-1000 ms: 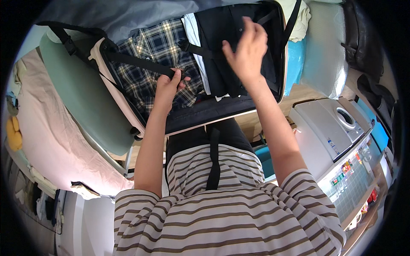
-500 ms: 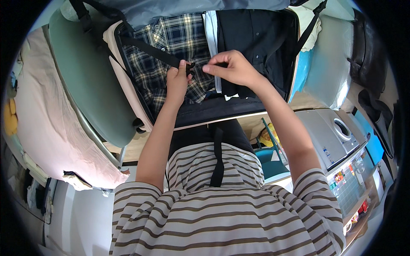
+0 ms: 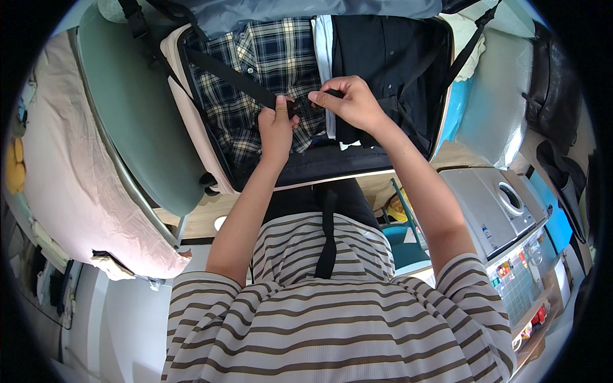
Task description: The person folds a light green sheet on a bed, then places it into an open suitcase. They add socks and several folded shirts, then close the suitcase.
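An open pale pink suitcase (image 3: 185,108) lies in front of me, packed with a folded plaid shirt (image 3: 281,54), a white garment (image 3: 324,45) and a black buttoned shirt (image 3: 377,57). From its upper left a black strap (image 3: 233,78) runs across the plaid shirt to my left hand (image 3: 276,131), closed on the strap's buckle end. Just right of it, over the white garment, my right hand (image 3: 354,105) pinches a dark piece that looks like the other strap's buckle end. The fingers partly hide both ends, and a small gap separates the hands.
The grey-lined lid (image 3: 287,14) stands at the far side, with more black straps (image 3: 469,54) hanging by the corners. A green rounded panel (image 3: 128,115) and pink cloth (image 3: 89,159) are left. Bubble wrap (image 3: 495,96), a grey appliance (image 3: 476,204) and a teal chair (image 3: 408,252) are right.
Both hands and the suitcase appear slightly further right in the picture. My left hand still holds its strap, and a dark band now shows beside my right hand over the black shirt.
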A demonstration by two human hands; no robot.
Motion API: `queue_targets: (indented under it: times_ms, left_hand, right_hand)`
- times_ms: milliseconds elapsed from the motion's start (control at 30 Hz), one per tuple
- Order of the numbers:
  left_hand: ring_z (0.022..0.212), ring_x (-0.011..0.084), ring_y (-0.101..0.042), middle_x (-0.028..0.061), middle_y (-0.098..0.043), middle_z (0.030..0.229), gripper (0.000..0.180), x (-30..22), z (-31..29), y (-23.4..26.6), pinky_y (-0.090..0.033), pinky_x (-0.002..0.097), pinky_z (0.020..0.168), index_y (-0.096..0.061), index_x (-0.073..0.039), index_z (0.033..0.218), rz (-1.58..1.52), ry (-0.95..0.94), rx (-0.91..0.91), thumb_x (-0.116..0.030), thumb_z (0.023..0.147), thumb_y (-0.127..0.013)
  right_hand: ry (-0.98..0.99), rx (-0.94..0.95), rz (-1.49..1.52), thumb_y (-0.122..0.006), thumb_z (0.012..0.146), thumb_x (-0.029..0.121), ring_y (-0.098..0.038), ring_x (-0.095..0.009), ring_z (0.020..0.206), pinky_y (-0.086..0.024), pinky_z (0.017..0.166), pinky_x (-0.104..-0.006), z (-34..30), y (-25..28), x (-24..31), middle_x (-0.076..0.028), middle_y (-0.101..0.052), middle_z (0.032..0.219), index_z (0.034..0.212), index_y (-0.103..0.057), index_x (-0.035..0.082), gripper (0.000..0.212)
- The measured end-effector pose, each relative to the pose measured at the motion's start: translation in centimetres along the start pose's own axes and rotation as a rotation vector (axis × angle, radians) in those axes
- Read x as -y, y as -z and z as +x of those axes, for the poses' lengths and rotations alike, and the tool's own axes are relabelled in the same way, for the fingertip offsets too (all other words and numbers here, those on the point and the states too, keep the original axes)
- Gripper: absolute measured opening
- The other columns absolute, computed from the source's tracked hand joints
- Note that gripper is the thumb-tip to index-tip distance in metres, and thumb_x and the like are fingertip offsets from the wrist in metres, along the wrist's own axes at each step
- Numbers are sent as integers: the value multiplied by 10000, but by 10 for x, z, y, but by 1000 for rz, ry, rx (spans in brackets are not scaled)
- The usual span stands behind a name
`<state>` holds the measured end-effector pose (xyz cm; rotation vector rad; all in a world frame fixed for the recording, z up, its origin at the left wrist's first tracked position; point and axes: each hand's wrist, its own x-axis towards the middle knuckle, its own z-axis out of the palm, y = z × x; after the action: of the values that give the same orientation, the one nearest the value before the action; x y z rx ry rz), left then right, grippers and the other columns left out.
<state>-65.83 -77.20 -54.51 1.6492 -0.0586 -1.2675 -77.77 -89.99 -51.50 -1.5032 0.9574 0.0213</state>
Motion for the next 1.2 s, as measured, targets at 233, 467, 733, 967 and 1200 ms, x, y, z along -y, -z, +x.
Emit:
queue_targets:
  times_ms: [233, 467, 733, 967, 1200]
  left_hand:
    - [498, 70, -485, 29, -554, 591, 338, 0, 3, -1, -395, 217, 477, -577, -3, 885, 24, 2, 33, -286, 1003, -436]
    - [537, 76, -480, 22, -537, 629, 315, 3, 3, 0, -398, 221, 516, -556, -15, 930, 97, -54, 61, -300, 1002, -443]
    - [467, 96, -537, 45, -578, 558, 350, 7, 6, -4, -418, 250, 456, -615, 16, 831, 148, -63, -42, -262, 985, -471]
    - [458, 147, -564, 85, -596, 537, 359, 0, 4, -11, -426, 310, 455, -623, 21, 808, 307, -102, -90, -260, 975, -476]
    - [534, 279, -627, 111, -620, 539, 447, 0, 9, -9, -481, 391, 551, -635, 15, 715, 481, -153, -64, -303, 970, -452]
  right_hand:
    - [-50, -103, -28, -655, 885, 222, -509, -57, 631, -425, 600, -240, -6, -2, -1, -27, -618, 654, 747, -654, -13, 272]
    - [-80, -149, -9, -654, 885, 228, -479, -57, 610, -407, 580, -234, -4, -4, -3, -23, -597, 635, 751, -647, -13, 276]
    - [-40, -77, -170, -629, 903, 237, -422, -62, 556, -364, 519, -247, -6, -5, 7, -5, -532, 591, 749, -626, 1, 282]
    - [-46, -225, 45, -637, 871, 263, -556, -200, 522, -431, 521, -323, -2, -23, -13, -156, -584, 612, 770, -626, -11, 292]
    - [-9, -158, -177, -614, 871, 281, -570, -401, 648, -429, 561, -412, -1, -22, -6, -221, -545, 657, 709, -550, -9, 338]
